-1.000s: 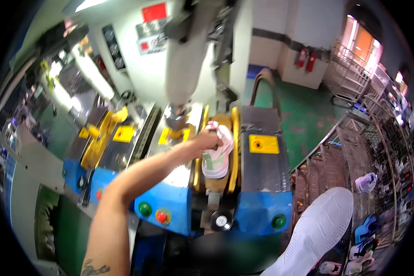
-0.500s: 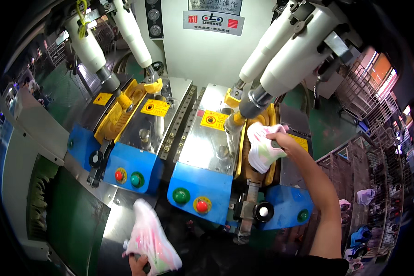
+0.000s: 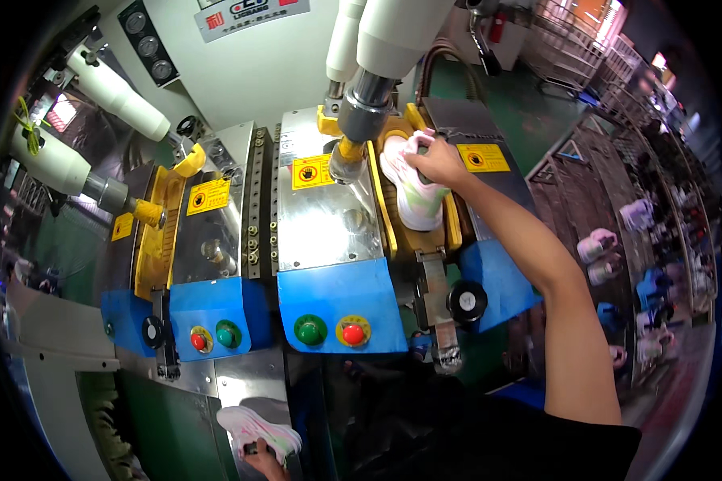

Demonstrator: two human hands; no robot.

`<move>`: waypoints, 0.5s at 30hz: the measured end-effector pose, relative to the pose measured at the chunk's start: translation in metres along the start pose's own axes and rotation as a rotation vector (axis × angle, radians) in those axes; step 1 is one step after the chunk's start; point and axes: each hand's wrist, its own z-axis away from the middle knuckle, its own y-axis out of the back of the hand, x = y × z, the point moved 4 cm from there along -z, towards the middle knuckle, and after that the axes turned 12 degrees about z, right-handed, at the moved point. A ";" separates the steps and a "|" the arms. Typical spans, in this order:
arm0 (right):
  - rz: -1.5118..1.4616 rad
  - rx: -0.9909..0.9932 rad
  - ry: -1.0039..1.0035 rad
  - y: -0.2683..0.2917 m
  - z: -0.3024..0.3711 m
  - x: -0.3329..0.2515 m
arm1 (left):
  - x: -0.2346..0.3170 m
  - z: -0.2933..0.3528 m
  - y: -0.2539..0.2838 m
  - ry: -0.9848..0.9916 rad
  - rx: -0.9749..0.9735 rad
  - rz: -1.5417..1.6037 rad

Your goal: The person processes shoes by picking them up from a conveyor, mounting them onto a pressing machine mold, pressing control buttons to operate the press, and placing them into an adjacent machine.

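Note:
My right hand grips a white, pink and pale green sneaker by its collar. That sneaker lies lengthwise in the channel of the right press station, between yellow side pads, its toe toward me. Low in the view, my left hand is closed on the opening of a second, similar sneaker, held over a metal ledge. Whether this sneaker touches the ledge I cannot tell. Just left of the right-hand sneaker hangs a white press arm with a metal and yellow tip.
The left press station has yellow pads and its own white arms. Red and green buttons sit on blue front panels. A black round knob sticks out in front. Shoe racks stand at the right.
The view has swung to the right. My right hand has brought its sneaker down, straighter, into the channel between the pads. The left sneaker now appears lower and turned more sideways.

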 end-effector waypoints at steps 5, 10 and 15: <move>-0.086 0.443 0.284 0.036 0.138 -0.027 | -0.040 -0.054 0.021 -0.157 -0.026 -0.465; -0.127 0.154 -0.071 0.030 0.198 -0.015 | -0.063 -0.071 0.042 -0.267 0.002 -0.436; 0.055 0.083 -0.006 -0.017 0.198 -0.009 | -0.035 -0.066 0.015 -0.043 -0.064 -0.673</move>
